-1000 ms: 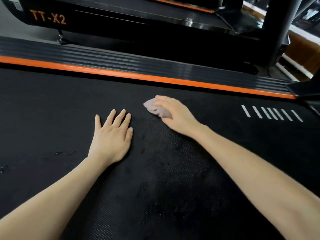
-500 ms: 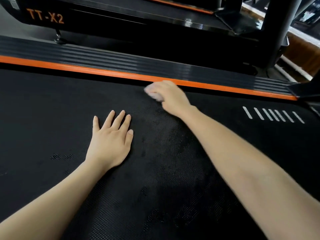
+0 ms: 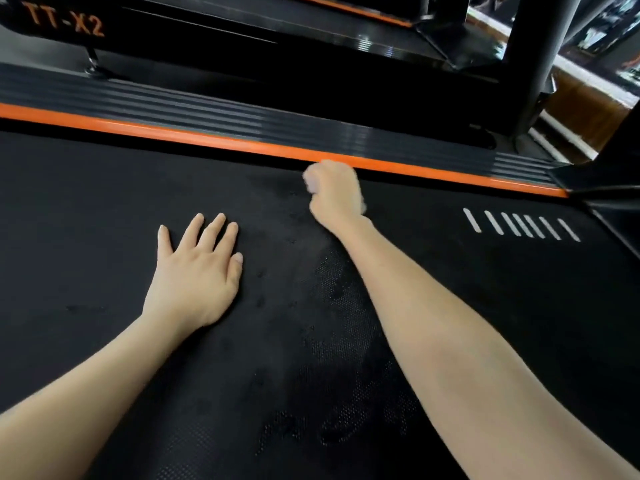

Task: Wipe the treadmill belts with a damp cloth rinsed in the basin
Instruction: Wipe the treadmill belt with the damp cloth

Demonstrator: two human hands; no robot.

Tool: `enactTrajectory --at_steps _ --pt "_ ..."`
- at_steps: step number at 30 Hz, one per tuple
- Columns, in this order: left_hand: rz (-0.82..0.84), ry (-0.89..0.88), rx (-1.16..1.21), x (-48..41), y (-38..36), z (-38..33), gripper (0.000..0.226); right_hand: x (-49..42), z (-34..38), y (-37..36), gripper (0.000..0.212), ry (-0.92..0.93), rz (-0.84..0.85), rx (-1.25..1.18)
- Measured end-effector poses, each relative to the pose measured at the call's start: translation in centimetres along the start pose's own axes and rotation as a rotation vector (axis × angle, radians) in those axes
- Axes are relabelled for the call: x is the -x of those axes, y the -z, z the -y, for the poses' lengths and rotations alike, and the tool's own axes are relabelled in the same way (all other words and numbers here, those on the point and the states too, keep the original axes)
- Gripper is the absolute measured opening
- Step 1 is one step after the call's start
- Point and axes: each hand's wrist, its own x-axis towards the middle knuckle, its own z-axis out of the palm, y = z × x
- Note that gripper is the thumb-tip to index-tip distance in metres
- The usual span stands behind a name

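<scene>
The black treadmill belt (image 3: 104, 220) fills most of the view, with damp patches down its middle. My left hand (image 3: 197, 271) lies flat on it, fingers straight and slightly spread. My right hand (image 3: 334, 195) is at the belt's far edge, right against the orange side stripe, and is blurred by motion. Its fingers are curled over the pale cloth (image 3: 310, 183), of which only a small bit shows at the hand's left side.
An orange stripe (image 3: 173, 133) and a ribbed black side rail (image 3: 207, 109) border the belt's far edge. Beyond stands a second treadmill (image 3: 65, 22) marked TT-X2 and a black upright post (image 3: 540, 57). White dashes (image 3: 519, 225) mark the belt at right.
My right hand has slid the cloth away from me, from the belt's middle to its far edge by the orange stripe. The left hand has stayed flat in place.
</scene>
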Motion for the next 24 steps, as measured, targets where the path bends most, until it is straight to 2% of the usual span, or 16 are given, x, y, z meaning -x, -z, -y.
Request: enactTrajectory --at_steps 3,5,6,8,9,10,13,15,17,18,19,20,21,22,23,24 --pt "0.014 0.011 0.045 0.1 0.2 0.1 0.064 2.6 0.3 0.8 0.038 0.343 0.013 -0.203" --pt "0.021 0.015 0.055 0.2 0.3 0.1 0.057 5.1 -3.4 2.7 0.045 0.390 0.016 -0.231" --pt "0.025 0.018 0.054 0.2 0.3 0.1 0.056 6.5 -6.1 3.7 0.049 0.346 -0.044 -0.204" --pt "0.019 0.026 0.046 0.1 0.3 -0.1 0.055 9.2 -10.9 5.3 0.054 0.122 -0.115 -0.139" --pt "0.016 0.029 0.043 0.0 0.3 -0.2 0.055 9.9 -11.6 5.7 0.050 0.021 -0.115 -0.148" --pt "0.019 0.030 0.041 -0.1 0.2 -0.2 0.055 10.3 -10.7 5.6 0.041 0.018 -0.111 -0.094" --pt "0.026 0.034 0.040 -0.1 0.3 0.1 0.054 13.6 -2.8 4.7 0.023 0.339 -0.017 -0.099" --pt "-0.007 0.023 0.092 0.1 0.6 0.0 0.051 20.6 0.5 4.3 0.038 0.603 0.053 -0.190" --pt "-0.052 0.024 0.187 1.1 1.3 0.0 0.046 28.9 1.3 5.3 0.059 0.757 0.211 -0.263" --pt "-0.049 0.035 0.223 1.9 1.7 0.0 0.045 31.3 1.3 6.1 0.062 0.818 0.314 -0.259" --pt "-0.023 0.043 0.224 3.1 2.0 0.2 0.045 32.1 0.6 6.7 0.053 0.833 0.378 -0.237" --pt "0.011 0.043 0.189 4.8 2.1 0.4 0.046 30.8 -0.1 7.1 0.031 0.832 0.348 -0.064" --pt "0.029 0.032 0.142 6.8 2.1 0.8 0.048 28.5 -1.3 7.3 0.034 0.755 0.287 0.015" --pt "0.034 0.012 0.100 8.9 2.1 1.2 0.051 26.2 -3.0 7.6 0.047 0.621 0.262 0.008" --pt "0.042 -0.003 0.072 11.1 2.2 1.4 0.058 24.1 -4.8 8.0 0.037 0.443 0.228 -0.055" --pt "0.058 -0.008 0.055 13.0 2.5 1.5 0.066 22.3 -7.1 7.8 0.029 0.292 0.117 -0.076"
